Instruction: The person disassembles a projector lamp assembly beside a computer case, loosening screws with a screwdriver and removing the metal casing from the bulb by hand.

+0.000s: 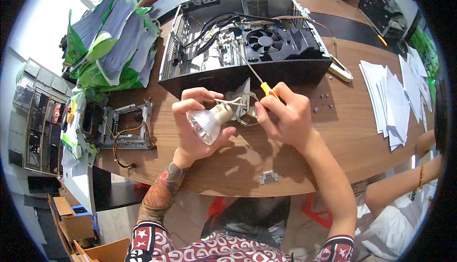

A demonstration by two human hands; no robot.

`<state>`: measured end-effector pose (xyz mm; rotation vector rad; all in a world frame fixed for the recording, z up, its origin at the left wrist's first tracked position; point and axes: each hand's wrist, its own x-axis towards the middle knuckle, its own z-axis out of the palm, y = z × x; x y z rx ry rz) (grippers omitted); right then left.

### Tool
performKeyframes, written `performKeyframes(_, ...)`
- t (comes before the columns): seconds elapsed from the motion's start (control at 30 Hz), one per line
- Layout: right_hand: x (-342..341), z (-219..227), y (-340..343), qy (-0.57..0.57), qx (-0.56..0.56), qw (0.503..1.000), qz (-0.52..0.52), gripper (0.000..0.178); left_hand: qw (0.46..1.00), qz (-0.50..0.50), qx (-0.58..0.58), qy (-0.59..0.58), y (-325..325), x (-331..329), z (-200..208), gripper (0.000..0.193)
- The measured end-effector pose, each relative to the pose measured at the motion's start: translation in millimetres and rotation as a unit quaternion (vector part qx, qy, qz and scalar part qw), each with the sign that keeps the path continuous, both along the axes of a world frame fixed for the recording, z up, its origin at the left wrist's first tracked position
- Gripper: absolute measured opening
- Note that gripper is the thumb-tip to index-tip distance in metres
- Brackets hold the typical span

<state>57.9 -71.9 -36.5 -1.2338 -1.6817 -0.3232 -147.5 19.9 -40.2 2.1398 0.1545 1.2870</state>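
Note:
My left hand point(186, 144) grips a reflector lamp point(204, 126) with a clear glass bowl and a pale ceramic neck. White wires run from its neck to a thin metal bracket point(243, 98). My right hand point(291, 117) is closed on a screwdriver point(267, 89) with a yellow handle, its shaft slanting up and away from the lamp over the open computer case point(247, 71). The right thumb and fingertips meet beside the bracket and wires; whether they pinch a wire too, I cannot tell. A black fan point(264, 41) and cables show inside the case.
Several loose screws point(322, 102) lie right of the case. Nearest me is a small metal plate point(269, 177). A metal frame with cables point(131, 126) and green-and-white bags point(112, 43) stand left; white papers point(388, 105) lie right. Other people's arms point(404, 183) reach in at the right.

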Motion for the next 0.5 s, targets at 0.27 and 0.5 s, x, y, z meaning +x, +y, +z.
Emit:
performKeyframes(0.27, -6.8, -0.3, -0.7, 0.004, 0.018, 1.000, -0.021, 0.018, 0.999, 0.024, 0.030, -0.006, -1.4, 7.7, -8.4, 0.074)
performKeyframes(0.5, -20.7, -1.4, -1.7, 0.008, 0.025, 1.000, 0.001, 0.013, 0.996, 0.023, 0.068, 0.049, -5.4, 7.9, -9.5, 0.079)
